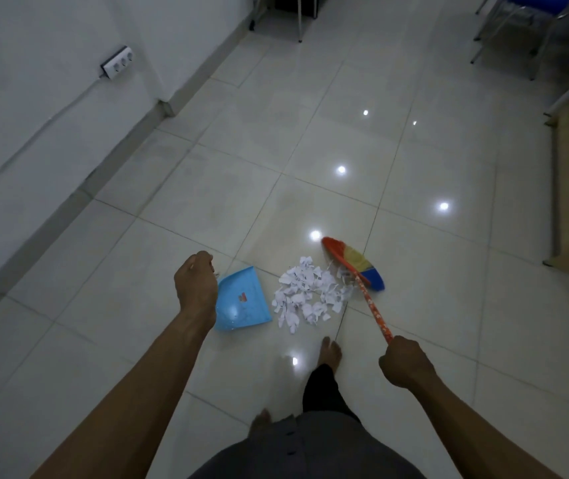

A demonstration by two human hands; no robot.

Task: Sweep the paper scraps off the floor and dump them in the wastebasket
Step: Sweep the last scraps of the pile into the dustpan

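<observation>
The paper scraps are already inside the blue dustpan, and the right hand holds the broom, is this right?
Not quite. The head view shows the paper scraps on the floor, between the dustpan and the broom. The right hand does hold the broom.

Floor [362,140]: glossy pale tiles with grey grout lines, several light reflections in the centre. Lower centre: pile of white paper scraps [307,295] lying loose on it. Blue dustpan [243,300] sits just left of the pile, mouth toward it. Broom [359,264] head rests on the floor at the pile's upper right edge, touching the scraps. Bare feet [331,350] stand below the pile. Chair legs [511,39] upper right.
</observation>
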